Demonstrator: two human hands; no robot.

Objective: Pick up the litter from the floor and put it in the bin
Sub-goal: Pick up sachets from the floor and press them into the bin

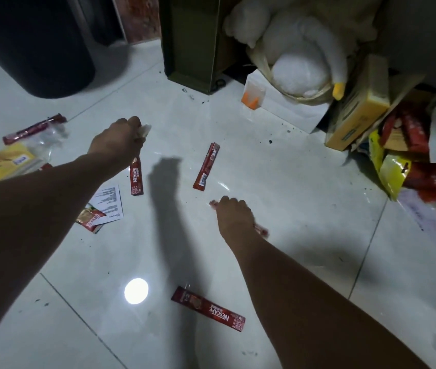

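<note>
My left hand [121, 137] grips a red Nescafe stick [136, 178] that hangs below it, plus a pale scrap [145, 129] at the fingertips. My right hand [234, 215] is curled round a red sachet [260, 231] whose ends stick out on both sides. More red sticks lie on the white tiled floor: one between the hands [206, 166], one near the bottom [209, 308], one at far left [34, 128]. A black bin [33, 46] stands at the top left.
A printed paper slip [109, 205] and a red packet [90, 219] lie under my left forearm. A yellow packet [1, 162] and clear plastic [48, 137] lie at the left. A dark green box [190, 41], a white plush toy [299, 49], cartons and wrappers [408, 155] crowd the right.
</note>
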